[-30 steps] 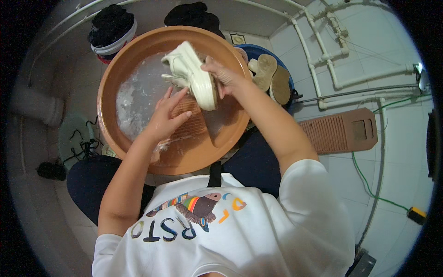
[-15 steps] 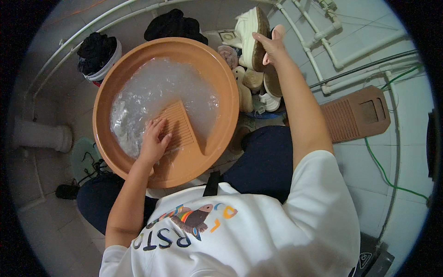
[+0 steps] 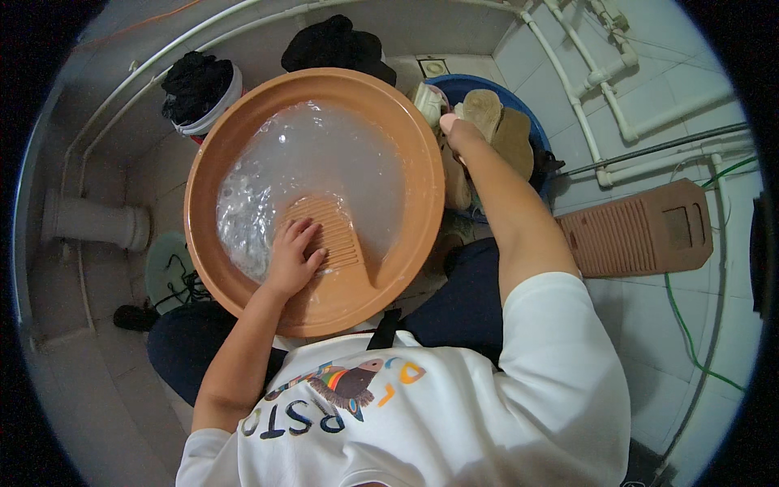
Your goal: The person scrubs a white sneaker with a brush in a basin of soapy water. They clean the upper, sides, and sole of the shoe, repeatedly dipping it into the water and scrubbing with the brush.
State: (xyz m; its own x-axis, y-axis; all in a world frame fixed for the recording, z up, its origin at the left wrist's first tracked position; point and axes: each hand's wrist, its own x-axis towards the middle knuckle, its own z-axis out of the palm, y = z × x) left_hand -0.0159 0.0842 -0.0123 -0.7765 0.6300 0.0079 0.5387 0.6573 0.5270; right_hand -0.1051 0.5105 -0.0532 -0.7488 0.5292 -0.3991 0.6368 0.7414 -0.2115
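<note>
A large orange basin (image 3: 193, 203) holds cloudy, sudsy water (image 3: 341, 142). The ridged washboard slope (image 3: 345, 243) of the basin rises from the water on the near side. My left hand (image 3: 294, 258) rests on those ridges, fingers apart, holding nothing. My right hand (image 3: 462, 138) reaches over the basin's right rim to a blue tub (image 3: 531, 114) of shoes. Its fingers are curled and mostly hidden, so what they grip does not show. Beside it are a whitish shoe (image 3: 428, 104), a beige shoe sole (image 3: 481, 112) and a brown sole (image 3: 513, 142).
A brown washboard (image 3: 633, 231) leans at the right near a green hose (image 3: 690, 333). Behind the basin stand a white bucket of dark cloth (image 3: 199, 85) and another dark heap (image 3: 337, 49). A pale green bowl (image 3: 166, 264) with dark laces sits at left; white pipes (image 3: 588, 138) line the wall.
My right hand has come lower and nearer, and the white shoe it held up is no longer raised. More of the blue tub shows. My left hand stays on the ridges.
</note>
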